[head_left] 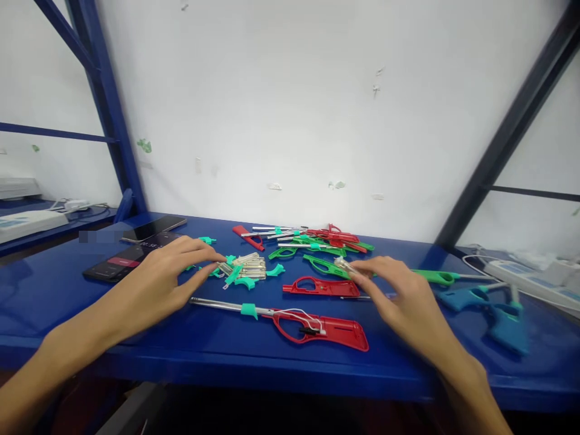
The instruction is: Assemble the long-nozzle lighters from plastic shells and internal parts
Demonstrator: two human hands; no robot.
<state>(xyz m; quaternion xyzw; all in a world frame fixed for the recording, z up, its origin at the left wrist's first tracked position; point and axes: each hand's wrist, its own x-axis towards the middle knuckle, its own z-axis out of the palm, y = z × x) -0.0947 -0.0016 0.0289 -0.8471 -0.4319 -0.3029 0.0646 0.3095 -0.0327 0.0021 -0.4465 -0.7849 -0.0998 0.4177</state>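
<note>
My left hand (174, 272) reaches to the left side of a small pile, thumb and forefinger pinched at the end of a clear fuel tank (225, 268). In that pile lie more clear lighter tanks (254, 267) and several teal triggers (246, 283). My right hand (394, 278) pinches another clear fuel tank with a whitish top (343, 263), raised above the table. Between my hands and nearer me, a red lighter half-shell (344, 332) lies open, with a metal tube (217, 304), a teal trigger and white wires in it. Behind it lies a second red half-shell (321, 286).
At the back is a heap of red and green lighter shells with metal tubes (312, 235). Blue lighters (507, 326) lie at the right. Two phones (118, 263) rest at the left. The blue table (226, 362) backs onto a white wall, with metal posts on both sides.
</note>
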